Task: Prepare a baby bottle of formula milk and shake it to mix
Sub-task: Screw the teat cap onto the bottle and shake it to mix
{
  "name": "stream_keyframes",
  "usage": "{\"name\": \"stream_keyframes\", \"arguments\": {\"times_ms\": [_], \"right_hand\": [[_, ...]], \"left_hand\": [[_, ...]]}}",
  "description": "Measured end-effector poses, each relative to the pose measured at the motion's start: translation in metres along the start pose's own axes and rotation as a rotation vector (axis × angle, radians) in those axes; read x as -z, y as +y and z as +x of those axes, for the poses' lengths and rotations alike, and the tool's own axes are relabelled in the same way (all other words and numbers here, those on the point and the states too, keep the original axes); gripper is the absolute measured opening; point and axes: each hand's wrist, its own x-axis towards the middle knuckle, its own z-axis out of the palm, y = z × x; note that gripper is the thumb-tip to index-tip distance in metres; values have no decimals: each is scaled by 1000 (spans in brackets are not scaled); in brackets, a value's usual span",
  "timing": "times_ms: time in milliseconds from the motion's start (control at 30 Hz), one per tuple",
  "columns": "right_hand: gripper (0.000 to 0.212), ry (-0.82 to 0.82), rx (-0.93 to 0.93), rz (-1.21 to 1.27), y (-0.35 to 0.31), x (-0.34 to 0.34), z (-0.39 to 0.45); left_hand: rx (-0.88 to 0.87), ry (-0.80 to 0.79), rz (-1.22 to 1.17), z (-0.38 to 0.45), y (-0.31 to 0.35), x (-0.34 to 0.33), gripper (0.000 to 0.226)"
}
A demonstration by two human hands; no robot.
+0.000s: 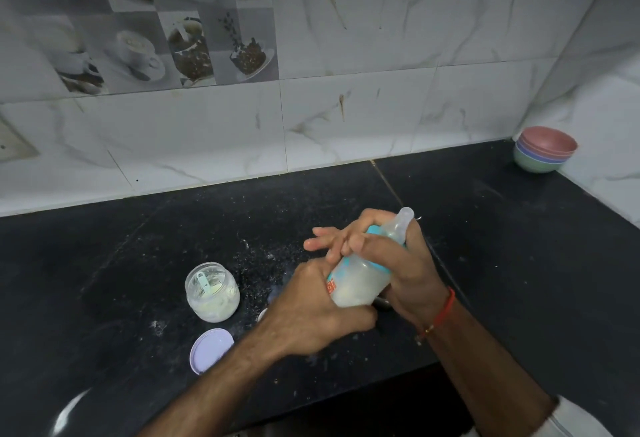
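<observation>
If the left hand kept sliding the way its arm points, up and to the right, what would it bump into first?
The baby bottle it already grips, and just past that the right hand wrapped round the same bottle. Depth beyond is hard to judge.

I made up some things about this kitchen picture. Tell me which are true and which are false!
1. Both hands hold the bottle. True: the left hand grips its base and the right hand its top.
2. The bottle stands upright on the counter. False: it is tilted, held above the counter.
3. The jar has its lid on. False: the jar is open, and the lid lies on the counter in front of it.
4. A scoop sits inside the jar. True.
5. The bowls are stacked in the corner. True.
6. The bottle is empty. False: it holds a milky liquid.
</observation>
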Motion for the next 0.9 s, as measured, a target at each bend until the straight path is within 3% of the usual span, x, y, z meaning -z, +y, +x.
{"name": "stream_keyframes", "arguments": {"times_ms": [133, 233, 300, 400, 467, 533, 667, 733, 900], "right_hand": [[8, -330, 5, 13, -14, 1, 3], [11, -561, -62, -62, -30, 4, 6], [32, -613, -112, -82, -32, 8, 11], [66, -456, -113, -118, -27, 18, 15], [54, -250, -65, -415, -31, 28, 15], [41, -163, -15, -719, -41, 35, 14], [46, -250, -124, -1128, -64, 33, 19], [44, -336, -188, -1208, -74, 32, 21], [37, -484, -234, -1138, -90, 41, 21]], "left_hand": [[25, -330, -188, -7, 5, 7, 33], [57, -497, -288, -15, 3, 10, 51], [-31, -399, -162, -14, 1, 9, 58], [-80, -296, -271, -7, 2, 5, 23], [-72, -140, -240, -1, -1, 6, 23], [-65, 39, -63, 3, -6, 8, 32], [-62, 137, 171, 1, -10, 2, 45], [-70, 147, 189, 1, -11, -4, 46], [-65, 200, 200, 4, -13, -5, 45]]}}
